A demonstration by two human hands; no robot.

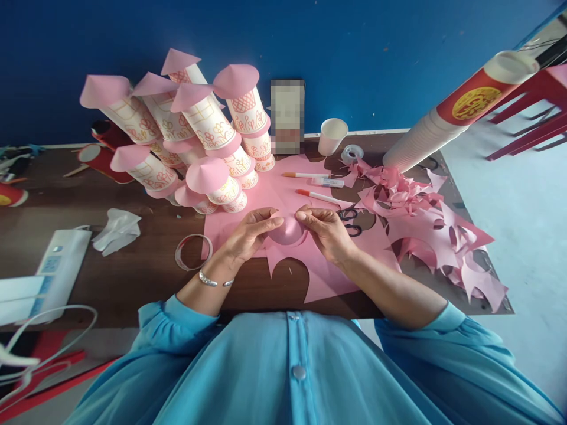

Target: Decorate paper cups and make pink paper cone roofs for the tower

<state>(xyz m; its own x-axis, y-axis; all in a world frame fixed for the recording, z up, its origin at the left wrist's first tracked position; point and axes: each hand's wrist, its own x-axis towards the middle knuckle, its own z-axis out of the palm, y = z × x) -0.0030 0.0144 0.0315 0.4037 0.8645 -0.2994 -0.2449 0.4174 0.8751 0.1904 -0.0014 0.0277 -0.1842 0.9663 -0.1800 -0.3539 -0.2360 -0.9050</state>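
Between my two hands is a small pink paper cone (287,230), above cut pink paper sheets (332,274). Its left edge is pinched between the thumb and fingers of my left hand (259,227). My right hand (325,230) pinches the opposite edge the same way. Black-handled scissors (353,229) lie just right of my right hand, partly under paper. Beyond the hands lie an orange-capped marker (305,175), a red-capped marker (323,198) and a clear tube (328,182). Paper-cup towers (206,130) with pink cone roofs and drawn flowers stand at the back left.
Pink paper scraps (425,218) pile up on the right, beside a tall leaning stack of paper cups (425,139). A single cup (332,137) and a small tape roll (352,154) stand at the back. Leftward are a larger tape roll (178,252), crumpled tissue (117,230) and a power strip (66,265).
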